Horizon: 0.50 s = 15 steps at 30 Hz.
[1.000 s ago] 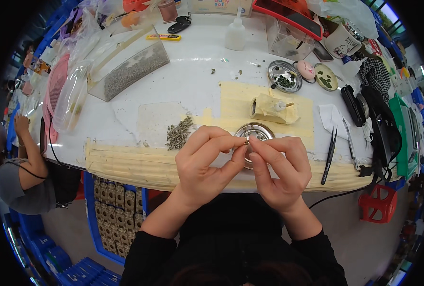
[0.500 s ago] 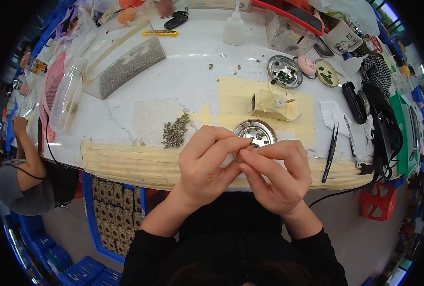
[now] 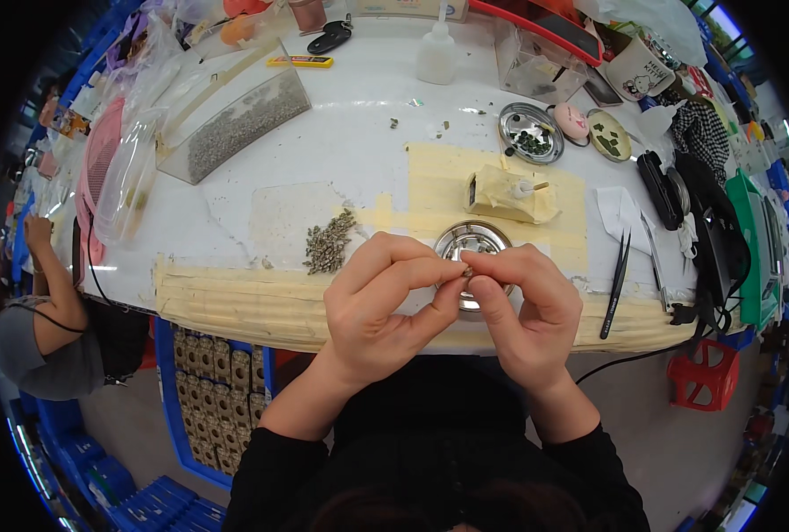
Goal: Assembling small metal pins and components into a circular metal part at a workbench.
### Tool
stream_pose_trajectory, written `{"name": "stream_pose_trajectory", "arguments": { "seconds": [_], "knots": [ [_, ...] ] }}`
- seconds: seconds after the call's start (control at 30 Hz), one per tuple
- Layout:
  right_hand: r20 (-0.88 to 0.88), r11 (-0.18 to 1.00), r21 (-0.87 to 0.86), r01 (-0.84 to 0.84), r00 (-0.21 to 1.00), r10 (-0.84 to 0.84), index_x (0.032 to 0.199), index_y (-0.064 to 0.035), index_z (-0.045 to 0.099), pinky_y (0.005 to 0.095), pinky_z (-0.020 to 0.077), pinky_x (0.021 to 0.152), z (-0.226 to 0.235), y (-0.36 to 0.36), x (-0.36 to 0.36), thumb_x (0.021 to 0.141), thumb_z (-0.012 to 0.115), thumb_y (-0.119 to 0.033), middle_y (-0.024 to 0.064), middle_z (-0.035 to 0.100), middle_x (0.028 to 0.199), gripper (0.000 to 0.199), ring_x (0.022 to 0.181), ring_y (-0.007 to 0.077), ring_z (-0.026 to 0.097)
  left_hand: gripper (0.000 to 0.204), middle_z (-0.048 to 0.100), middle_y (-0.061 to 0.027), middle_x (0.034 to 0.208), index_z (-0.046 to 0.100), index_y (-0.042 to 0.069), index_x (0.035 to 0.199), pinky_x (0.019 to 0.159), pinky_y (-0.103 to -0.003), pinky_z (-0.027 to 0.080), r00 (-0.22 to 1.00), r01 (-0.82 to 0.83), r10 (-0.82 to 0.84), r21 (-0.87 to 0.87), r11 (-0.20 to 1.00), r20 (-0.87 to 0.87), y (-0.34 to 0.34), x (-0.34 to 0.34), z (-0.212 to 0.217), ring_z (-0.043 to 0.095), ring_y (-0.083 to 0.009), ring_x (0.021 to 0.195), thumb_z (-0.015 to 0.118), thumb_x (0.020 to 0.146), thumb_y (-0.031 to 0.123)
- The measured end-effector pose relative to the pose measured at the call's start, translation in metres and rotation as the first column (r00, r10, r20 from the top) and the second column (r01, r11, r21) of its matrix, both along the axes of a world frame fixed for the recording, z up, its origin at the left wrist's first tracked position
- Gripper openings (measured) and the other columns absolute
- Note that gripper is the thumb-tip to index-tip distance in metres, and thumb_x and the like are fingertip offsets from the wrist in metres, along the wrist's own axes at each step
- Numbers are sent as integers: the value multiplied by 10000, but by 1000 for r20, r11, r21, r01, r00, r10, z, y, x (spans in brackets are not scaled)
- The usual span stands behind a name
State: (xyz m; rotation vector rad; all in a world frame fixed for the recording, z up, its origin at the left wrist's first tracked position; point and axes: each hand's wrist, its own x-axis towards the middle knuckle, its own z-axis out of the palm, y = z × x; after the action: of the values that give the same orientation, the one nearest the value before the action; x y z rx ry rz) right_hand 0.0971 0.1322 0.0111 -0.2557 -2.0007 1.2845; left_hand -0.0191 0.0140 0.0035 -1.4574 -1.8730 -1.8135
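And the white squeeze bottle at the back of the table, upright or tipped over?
Upright: the white squeeze bottle stands on its base, its nozzle pointing up.

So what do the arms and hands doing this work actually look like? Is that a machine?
No, those are a person's: the left hand and right hand are bare, with no gloves, rings or watch visible. Both forearms come out of plain black sleeves, which end partway up and show no clear markings.
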Motion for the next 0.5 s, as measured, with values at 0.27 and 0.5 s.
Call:
{"name": "stream_pose_trajectory", "arguments": {
  "seconds": [0.27, 0.5],
  "knots": [
    [-92, 899, 425, 106, 993, -74, 1088, -25, 741, 274, 481, 607, 3, -3, -1, 742, 793, -2, 65, 667, 854, 351, 708, 189, 609, 229, 639, -65, 809, 719, 14, 909, 592, -275, 482, 999, -47, 47, -33, 998, -4, 1, 1, -2, 611, -173, 695, 787, 704, -61],
    [-107, 886, 446, 124, 991, -84, 1104, -32, 742, 288, 471, 598, -2, -2, -3, 758, 770, -2, 56, 662, 852, 348, 695, 196, 587, 199, 640, -61, 805, 720, 12, 896, 593, -260, 490, 999, -26, 27, -30, 999, 46, 1, 0, -1, 610, -147, 683, 781, 721, -60]
  ]
}}
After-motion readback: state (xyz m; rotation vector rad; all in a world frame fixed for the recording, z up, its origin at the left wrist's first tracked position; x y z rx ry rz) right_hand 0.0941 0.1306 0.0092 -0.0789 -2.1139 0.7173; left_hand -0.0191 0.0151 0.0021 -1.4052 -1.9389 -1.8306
